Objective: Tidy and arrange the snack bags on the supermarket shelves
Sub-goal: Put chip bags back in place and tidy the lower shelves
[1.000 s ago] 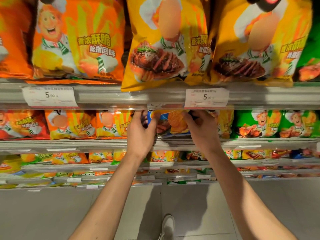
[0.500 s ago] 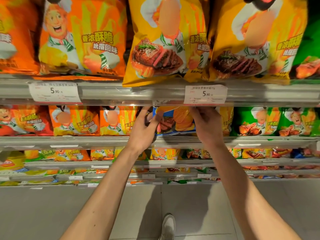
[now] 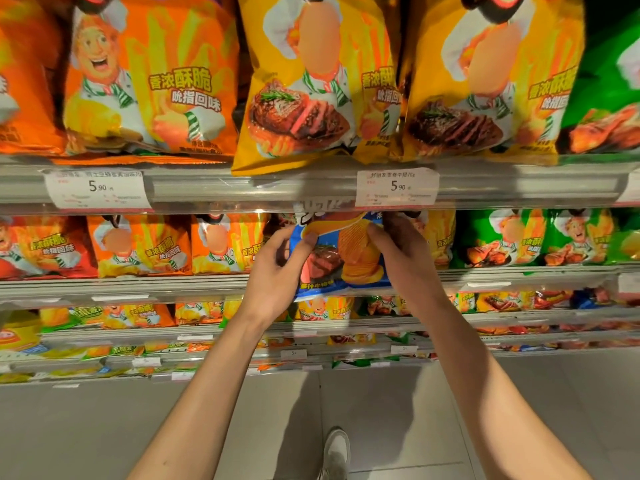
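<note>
Head view: we grip a glossy blue crinkle-chip snack bag (image 3: pixel 341 258) on the second metal shelf (image 3: pixel 138 284), left hand (image 3: pixel 277 271) and right hand (image 3: pixel 403 252) each curled round a side.

On the top shelf rail (image 3: pixel 242 183) above my hands, two price tags read "5.90": one at left (image 3: pixel 98 188), one at right (image 3: pixel 397 186). Above the rail, an orange bag (image 3: pixel 152 81) carries "香浓酥脆" and "吮指回味"; the yellow bags' print is partly cut off.
</note>
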Motion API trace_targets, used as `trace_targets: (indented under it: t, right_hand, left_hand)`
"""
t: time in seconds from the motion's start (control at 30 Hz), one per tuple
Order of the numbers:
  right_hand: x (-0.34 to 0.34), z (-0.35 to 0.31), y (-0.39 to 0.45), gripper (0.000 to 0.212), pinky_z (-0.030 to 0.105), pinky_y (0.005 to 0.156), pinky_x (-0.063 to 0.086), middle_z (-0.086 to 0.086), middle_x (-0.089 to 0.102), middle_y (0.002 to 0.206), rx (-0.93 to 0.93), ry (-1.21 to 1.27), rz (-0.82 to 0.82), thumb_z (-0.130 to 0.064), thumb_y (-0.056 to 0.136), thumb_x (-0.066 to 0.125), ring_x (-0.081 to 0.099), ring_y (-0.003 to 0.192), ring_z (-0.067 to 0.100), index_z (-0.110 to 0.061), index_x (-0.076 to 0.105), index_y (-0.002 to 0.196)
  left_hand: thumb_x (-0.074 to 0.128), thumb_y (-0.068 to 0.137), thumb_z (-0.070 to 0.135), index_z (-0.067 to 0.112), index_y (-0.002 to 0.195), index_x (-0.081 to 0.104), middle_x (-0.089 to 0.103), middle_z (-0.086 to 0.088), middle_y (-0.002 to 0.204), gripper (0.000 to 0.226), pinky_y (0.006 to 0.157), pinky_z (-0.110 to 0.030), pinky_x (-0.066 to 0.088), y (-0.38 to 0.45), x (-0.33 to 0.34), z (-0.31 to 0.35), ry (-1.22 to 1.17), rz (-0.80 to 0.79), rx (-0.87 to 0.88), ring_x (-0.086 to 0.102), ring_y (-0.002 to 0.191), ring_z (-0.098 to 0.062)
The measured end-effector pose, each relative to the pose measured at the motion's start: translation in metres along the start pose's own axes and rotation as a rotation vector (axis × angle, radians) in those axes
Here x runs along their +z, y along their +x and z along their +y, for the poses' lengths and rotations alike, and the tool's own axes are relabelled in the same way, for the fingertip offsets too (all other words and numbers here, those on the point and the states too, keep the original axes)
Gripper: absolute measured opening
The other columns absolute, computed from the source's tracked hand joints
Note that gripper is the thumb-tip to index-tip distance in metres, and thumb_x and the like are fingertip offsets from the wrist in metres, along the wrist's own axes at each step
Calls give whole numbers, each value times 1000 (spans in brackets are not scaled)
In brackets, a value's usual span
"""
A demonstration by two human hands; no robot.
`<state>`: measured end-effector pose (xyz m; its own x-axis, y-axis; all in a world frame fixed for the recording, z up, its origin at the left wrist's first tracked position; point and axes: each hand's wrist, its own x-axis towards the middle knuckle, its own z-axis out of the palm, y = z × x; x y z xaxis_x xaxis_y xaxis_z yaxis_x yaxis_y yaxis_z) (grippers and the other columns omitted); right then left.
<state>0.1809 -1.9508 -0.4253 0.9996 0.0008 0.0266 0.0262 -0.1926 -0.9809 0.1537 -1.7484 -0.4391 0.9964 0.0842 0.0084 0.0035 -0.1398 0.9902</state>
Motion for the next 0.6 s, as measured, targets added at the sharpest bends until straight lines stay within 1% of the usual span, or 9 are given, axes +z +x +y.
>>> trace_targets:
  t: [0.07, 0.13, 0.2, 0.23, 0.3, 0.37, 0.43, 0.5, 0.6]
  right_hand:
    - [3, 1, -10, 22, 9, 80, 53, -25, 70, 115, 69, 39, -54, -45, 99, 63, 66, 104, -10, -45, 62, 121]
    - [7, 1, -20, 28, 9, 81, 52, -30, 71, 114, 132, 33, -109, -65, 86, 65, 65, 106, -11, -58, 63, 113]
    - [13, 3, -28, 46, 17, 90, 52, -31, 71, 114, 180, 21, -139, -76, 75, 69, 66, 106, -11, -56, 61, 115]
    - [18, 4, -32, 56, 22, 93, 53, -30, 72, 113, 200, 21, -135, -78, 70, 72, 67, 106, -10, -52, 60, 118]
    - [27, 5, -43, 66, 29, 98, 55, -26, 74, 112, 226, 42, -97, -75, 66, 76, 69, 106, -3, -46, 60, 123]
    - [35, 6, -58, 60, 27, 93, 59, -24, 75, 110, 227, 76, -45, -65, 71, 79, 71, 104, 0, -42, 62, 123]
    - [39, 6, -76, 56, 26, 86, 62, -21, 77, 110, 221, 111, 1, -58, 75, 83, 73, 102, 2, -38, 64, 124]
    - [42, 6, -94, 55, 36, 91, 62, -14, 77, 113, 226, 106, 29, -58, 77, 81, 74, 105, 9, -37, 65, 125]
    - [43, 9, -121, 66, 46, 96, 60, -12, 78, 112, 286, 131, 124, -67, 68, 80, 74, 105, 14, -36, 66, 124]
  left_hand:
    - [60, 101, 43, 30, 115, 70, 72, 15, 82, 22, 74, -18, 48, -7, -5, -2, 4, 11, 6, 65, 78, 0]
    - [60, 101, 41, 28, 111, 71, 68, 7, 74, 19, 70, -24, 50, -16, -10, -4, -11, -19, -1, 62, 70, -9]
    - [62, 99, 44, 22, 115, 72, 71, -16, 96, 29, 84, -40, 54, -25, -15, -5, -38, -67, -31, 67, 90, -28]
    - [63, 98, 44, 23, 117, 72, 72, -14, 104, 30, 85, -39, 55, -30, -18, -5, -49, -78, -39, 68, 96, -25]
    - [64, 98, 41, 27, 120, 71, 76, 8, 105, 27, 74, -20, 56, -39, -25, -6, -68, -92, -55, 71, 96, -6]
    - [64, 95, 45, 31, 120, 68, 75, 22, 106, 29, 73, -9, 52, -48, -32, -8, -61, -117, -78, 70, 98, 5]
    - [66, 88, 56, 42, 118, 64, 75, 22, 107, 34, 73, -9, 52, -57, -40, -11, -14, -131, -96, 69, 101, 4]
    - [69, 84, 61, 48, 115, 61, 74, 23, 107, 35, 77, -13, 54, -67, -47, -15, 21, -125, -118, 69, 102, 5]
    - [71, 88, 49, 40, 117, 66, 75, 22, 105, 31, 79, -16, 57, -82, -55, -19, -40, -144, -88, 71, 101, 2]
